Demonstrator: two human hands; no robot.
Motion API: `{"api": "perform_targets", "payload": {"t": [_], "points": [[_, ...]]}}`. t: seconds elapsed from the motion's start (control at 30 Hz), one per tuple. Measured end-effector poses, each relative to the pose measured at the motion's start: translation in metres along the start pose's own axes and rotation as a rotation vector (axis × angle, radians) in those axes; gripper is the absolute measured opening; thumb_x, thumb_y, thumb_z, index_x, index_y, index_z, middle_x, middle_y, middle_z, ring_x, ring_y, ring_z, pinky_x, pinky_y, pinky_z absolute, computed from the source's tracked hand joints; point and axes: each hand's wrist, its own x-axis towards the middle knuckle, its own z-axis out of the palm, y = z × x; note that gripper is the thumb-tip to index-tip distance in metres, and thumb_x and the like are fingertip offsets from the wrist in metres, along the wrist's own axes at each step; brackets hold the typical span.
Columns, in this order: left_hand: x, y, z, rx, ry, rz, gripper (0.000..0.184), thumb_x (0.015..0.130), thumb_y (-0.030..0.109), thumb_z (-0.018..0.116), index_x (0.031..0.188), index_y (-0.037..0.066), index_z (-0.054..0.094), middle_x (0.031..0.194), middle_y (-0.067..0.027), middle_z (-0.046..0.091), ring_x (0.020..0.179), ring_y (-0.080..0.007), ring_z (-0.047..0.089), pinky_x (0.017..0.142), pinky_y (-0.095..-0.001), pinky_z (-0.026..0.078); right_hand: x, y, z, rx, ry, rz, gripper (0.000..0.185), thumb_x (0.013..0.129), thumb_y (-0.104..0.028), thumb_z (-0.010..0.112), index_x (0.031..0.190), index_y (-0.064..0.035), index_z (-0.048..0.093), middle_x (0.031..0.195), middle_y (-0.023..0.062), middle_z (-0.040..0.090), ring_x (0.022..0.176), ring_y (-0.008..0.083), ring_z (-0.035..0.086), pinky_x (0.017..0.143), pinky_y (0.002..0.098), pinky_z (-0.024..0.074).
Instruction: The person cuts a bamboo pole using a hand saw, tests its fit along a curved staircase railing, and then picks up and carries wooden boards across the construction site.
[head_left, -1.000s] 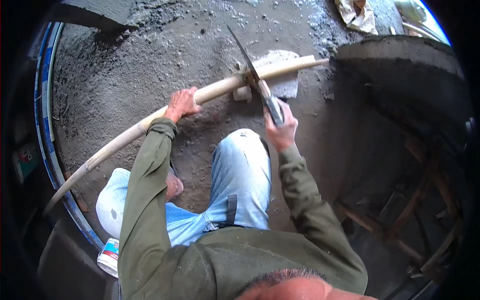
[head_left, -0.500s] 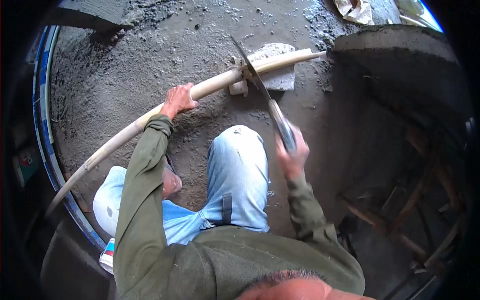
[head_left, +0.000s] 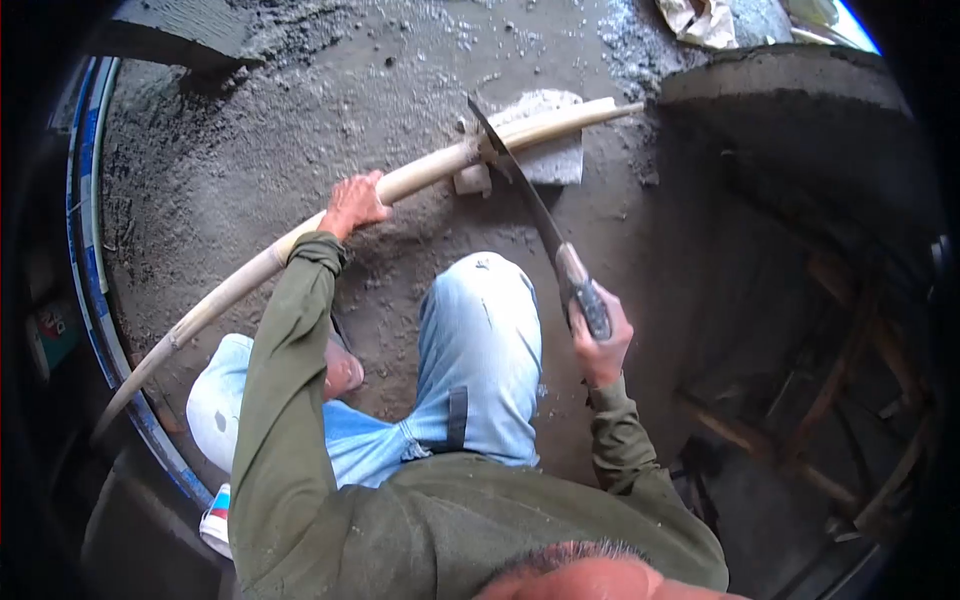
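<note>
A long, curved bamboo pole (head_left: pixel 425 173) runs from the lower left to the upper right. My left hand (head_left: pixel 354 204) is wrapped round its middle. The pole's split, pale far end lies over a whitish block (head_left: pixel 556 160) on the ground. My right hand (head_left: pixel 601 335) grips the handle of a handsaw (head_left: pixel 537 208). The saw's blade crosses the pole near a joint, just left of the block's middle, with its tip beyond the pole. My fingers cover part of the saw handle.
Rough grey ground (head_left: pixel 240 180) surrounds the pole. Blue-and-white strips (head_left: pixel 88 240) curve along the left edge. A concrete ledge (head_left: pixel 790 78) stands at the upper right, near a torn paper bag (head_left: pixel 700 22). Dark wooden pieces (head_left: pixel 730 430) lie lower right; a white bucket (head_left: pixel 216 522) is lower left.
My right hand has drawn the saw down and to the right, back toward my body, so the blade's tip is nearer the pole. My left hand keeps its hold on the pole.
</note>
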Motion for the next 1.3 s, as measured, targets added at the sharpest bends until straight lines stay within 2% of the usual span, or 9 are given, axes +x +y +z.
{"api": "perform_targets", "payload": {"t": [0.2, 0.33, 0.7, 0.73, 0.8, 1.0, 1.07, 1.13, 1.3], "points": [[-0.01, 0.005, 0.0, -0.006, -0.01, 0.004, 0.057, 0.062, 0.038, 0.076, 0.108, 0.008, 0.06, 0.092, -0.0221, 0.068, 0.088, -0.0393, 0.067, 0.079, -0.0479, 0.054, 0.04, 0.006, 0.063, 0.056, 0.04, -0.056, 0.037, 0.08, -0.012, 0.068, 0.115, -0.0044, 0.06, 0.1, 0.0167, 0.068, 0.085, 0.0336, 0.069, 0.073, 0.0356, 0.0538], [-0.01, 0.003, 0.01, -0.021, -0.023, -0.036, 0.057, 0.062, 0.039, 0.076, 0.108, 0.009, 0.06, 0.092, -0.0223, 0.068, 0.088, -0.04, 0.066, 0.078, -0.0483, 0.054, 0.009, 0.007, 0.025, 0.137, -0.017, 0.007, 0.035, 0.081, -0.012, 0.068, 0.114, -0.0038, 0.06, 0.099, 0.018, 0.067, 0.086, 0.0341, 0.068, 0.073, 0.0358, 0.0532], [-0.009, 0.007, 0.003, -0.062, -0.066, -0.032, 0.059, 0.063, 0.038, 0.076, 0.109, 0.007, 0.058, 0.094, -0.0222, 0.068, 0.089, -0.0411, 0.066, 0.079, -0.049, 0.054, 0.039, 0.008, 0.058, -0.048, 0.0, -0.034, 0.04, 0.075, -0.007, 0.072, 0.114, -0.0037, 0.061, 0.1, 0.0178, 0.067, 0.088, 0.0284, 0.07, 0.074, 0.0355, 0.0543], [-0.01, 0.004, 0.003, -0.074, -0.052, -0.012, 0.061, 0.063, 0.038, 0.076, 0.112, 0.007, 0.058, 0.094, -0.0218, 0.068, 0.089, -0.0415, 0.066, 0.079, -0.0493, 0.054, 0.049, 0.005, 0.076, 0.096, -0.047, 0.153, 0.04, 0.076, -0.009, 0.072, 0.114, -0.0035, 0.061, 0.099, 0.0181, 0.067, 0.088, 0.029, 0.069, 0.073, 0.0352, 0.0539], [-0.01, 0.004, 0.002, -0.02, -0.031, -0.01, 0.061, 0.061, 0.037, 0.076, 0.112, 0.007, 0.058, 0.093, -0.0241, 0.067, 0.087, -0.0418, 0.066, 0.078, -0.0488, 0.053, 0.038, 0.022, 0.07, 0.016, 0.067, -0.036, 0.037, 0.077, -0.009, 0.072, 0.112, -0.0026, 0.062, 0.095, 0.0176, 0.068, 0.085, 0.0278, 0.07, 0.073, 0.0339, 0.0535], [-0.011, 0.0, 0.008, -0.101, -0.022, 0.013, 0.058, 0.062, 0.037, 0.075, 0.108, 0.009, 0.058, 0.092, -0.0213, 0.068, 0.088, -0.0382, 0.066, 0.077, -0.0486, 0.054, 0.007, -0.004, 0.013, 0.11, 0.038, 0.248, 0.033, 0.078, -0.005, 0.072, 0.11, 0.0016, 0.062, 0.091, 0.0144, 0.069, 0.08, 0.013, 0.066, 0.073, 0.0294, 0.0526], [-0.025, 0.017, 0.022, -0.099, -0.062, 0.058, 0.056, 0.062, 0.038, 0.074, 0.107, 0.008, 0.059, 0.091, -0.0219, 0.068, 0.087, -0.0393, 0.066, 0.077, -0.0491, 0.054, -0.01, 0.004, 0.006, 0.15, -0.02, 0.329, 0.033, 0.079, -0.006, 0.072, 0.11, 0.001, 0.062, 0.093, 0.0129, 0.07, 0.082, 0.013, 0.066, 0.074, 0.0288, 0.0524], [-0.013, 0.005, 0.004, -0.048, -0.009, 0.027, 0.053, 0.063, 0.038, 0.072, 0.105, 0.008, 0.06, 0.09, -0.0231, 0.067, 0.086, -0.0416, 0.065, 0.078, -0.0502, 0.053, -0.024, 0.002, 0.001, -0.026, 0.02, 0.069, 0.035, 0.078, -0.006, 0.072, 0.11, -0.0001, 0.062, 0.095, 0.0141, 0.07, 0.087, 0.0172, 0.069, 0.074, 0.0288, 0.0525], [-0.008, -0.01, 0.014, -0.033, 0.103, 0.056, 0.057, 0.064, 0.038, 0.073, 0.112, 0.009, 0.059, 0.095, -0.0211, 0.067, 0.091, -0.0392, 0.064, 0.079, -0.0478, 0.052, -0.013, -0.003, -0.004, 0.005, 0.093, 0.252, 0.036, 0.077, -0.006, 0.073, 0.11, -0.0001, 0.062, 0.093, 0.0162, 0.069, 0.082, 0.0191, 0.07, 0.074, 0.0292, 0.0531]]}}
